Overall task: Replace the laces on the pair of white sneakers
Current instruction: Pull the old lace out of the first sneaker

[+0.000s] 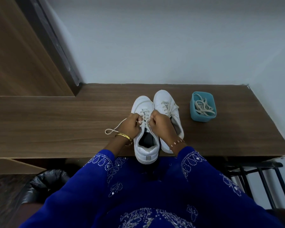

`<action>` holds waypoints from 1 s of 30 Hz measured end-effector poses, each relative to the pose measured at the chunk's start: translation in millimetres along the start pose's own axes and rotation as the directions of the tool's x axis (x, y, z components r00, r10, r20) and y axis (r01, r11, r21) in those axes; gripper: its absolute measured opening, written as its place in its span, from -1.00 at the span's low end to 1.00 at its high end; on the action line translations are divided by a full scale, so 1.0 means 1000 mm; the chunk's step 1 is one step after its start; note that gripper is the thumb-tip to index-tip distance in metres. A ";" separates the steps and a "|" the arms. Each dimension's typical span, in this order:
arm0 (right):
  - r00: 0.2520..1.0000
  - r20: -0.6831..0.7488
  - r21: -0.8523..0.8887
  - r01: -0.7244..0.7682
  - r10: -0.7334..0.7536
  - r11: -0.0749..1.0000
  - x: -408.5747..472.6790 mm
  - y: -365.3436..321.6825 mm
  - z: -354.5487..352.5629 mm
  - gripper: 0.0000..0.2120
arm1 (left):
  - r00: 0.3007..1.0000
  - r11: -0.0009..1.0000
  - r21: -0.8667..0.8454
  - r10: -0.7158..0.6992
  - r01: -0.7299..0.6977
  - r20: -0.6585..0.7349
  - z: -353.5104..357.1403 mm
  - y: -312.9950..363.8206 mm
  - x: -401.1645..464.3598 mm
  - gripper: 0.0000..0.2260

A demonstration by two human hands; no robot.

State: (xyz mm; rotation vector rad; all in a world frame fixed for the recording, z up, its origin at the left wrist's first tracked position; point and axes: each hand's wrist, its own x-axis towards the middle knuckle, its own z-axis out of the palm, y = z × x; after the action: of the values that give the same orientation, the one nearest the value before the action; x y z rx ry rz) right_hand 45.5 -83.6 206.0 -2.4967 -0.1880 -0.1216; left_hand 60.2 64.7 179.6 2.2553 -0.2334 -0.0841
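You are sitting at a wood-grain laminate desk (72,116), and two smooth white leather sneakers are standing side by side, toes toward the wall, near its front edge. The left sneaker (146,140) is overhanging that front edge with its heel, its dark insole showing. Your left hand (130,127) is curling its fingers round the flat cream lace (145,120) at the upper eyelets, and a loose loop of that lace is trailing leftward over the desk. Your right hand (160,123) is pinching the same lace from the other side, fingers tightly bent. The right sneaker (167,106) is lying just behind your right hand, laced loosely. Toward the desk's right end a square teal plastic tub (202,116) is holding a tangle of flat off-white spare laces (203,106).
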 end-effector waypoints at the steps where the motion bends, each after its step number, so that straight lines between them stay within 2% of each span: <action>1: 0.998 -0.026 0.060 -0.051 0.053 0.997 0.001 0.001 0.000 -0.93 | 0.999 0.999 -0.034 -0.034 0.034 -0.017 0.002 -0.001 0.000 -0.71; 4: 0.988 -0.043 0.166 -0.141 0.150 0.976 0.002 0.004 0.000 -0.94 | 0.985 0.962 -0.233 -0.159 0.141 -0.063 0.007 -0.001 0.002 -0.71; 6: 0.993 -0.049 0.139 -0.104 0.111 0.985 0.000 0.005 -0.001 -0.94 | 0.972 0.921 -0.341 -0.225 0.190 -0.066 0.008 -0.001 0.001 -0.70; 8: 1.000 -0.017 0.077 -0.007 0.008 0.997 -0.002 0.004 -0.003 -0.82 | 0.974 0.898 -0.406 -0.215 0.171 -0.067 0.004 0.002 -0.001 -0.73; 10: 0.996 0.041 -0.002 0.078 -0.078 0.997 -0.004 0.003 -0.003 -0.78 | 0.993 0.919 -0.386 -0.105 0.078 -0.049 0.000 0.006 -0.002 -0.81; 13: 0.991 0.060 -0.091 0.126 -0.121 0.988 -0.003 0.002 0.000 -0.84 | 0.999 0.982 -0.185 0.035 -0.039 -0.022 0.001 0.006 -0.001 -0.95; 16: 0.997 0.036 -0.026 0.065 -0.064 0.998 -0.002 0.004 0.000 -0.87 | 0.997 0.996 -0.091 0.014 -0.021 -0.073 0.002 0.007 -0.002 -0.96; 19: 0.998 -0.020 0.155 -0.063 0.067 0.986 0.000 0.009 0.001 -0.89 | 0.991 0.982 -0.183 -0.073 0.051 -0.116 0.004 0.003 -0.004 -0.82; 20: 0.991 -0.020 0.228 -0.121 0.129 0.966 0.001 0.009 0.001 -0.88 | 0.981 0.952 -0.280 -0.157 0.121 -0.111 0.005 0.002 -0.005 -0.77; 22: 0.967 -0.009 0.355 -0.236 0.256 0.905 0.003 0.010 0.003 -0.88 | 0.939 0.814 -0.506 -0.342 0.284 -0.022 0.005 0.007 -0.008 -0.73; 24: 0.950 -0.023 0.405 -0.276 0.311 0.872 0.003 0.009 0.002 -0.86 | 0.915 0.708 -0.618 -0.400 0.343 0.049 0.005 0.008 -0.008 -0.73; 25: 0.955 -0.058 0.368 -0.250 0.291 0.896 0.002 0.008 0.002 -0.84 | 0.922 0.713 -0.620 -0.385 0.327 0.043 0.006 0.008 -0.007 -0.73; 27: 0.982 -0.123 0.173 -0.124 0.146 0.977 -0.003 0.006 -0.001 -0.79 | 0.950 0.762 -0.602 -0.311 0.240 -0.015 0.005 0.007 -0.007 -0.75; 30: 0.988 -0.055 -0.133 0.135 -0.143 0.982 -0.008 0.001 0.004 -0.72 | 0.988 0.853 -0.513 -0.145 0.095 -0.058 0.000 0.009 -0.008 -0.89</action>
State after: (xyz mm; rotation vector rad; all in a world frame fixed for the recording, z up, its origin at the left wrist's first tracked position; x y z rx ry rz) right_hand 38.1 -83.2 201.4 -2.6029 -0.3382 -0.2802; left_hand 50.8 60.4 186.2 1.7341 -0.0104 -0.0931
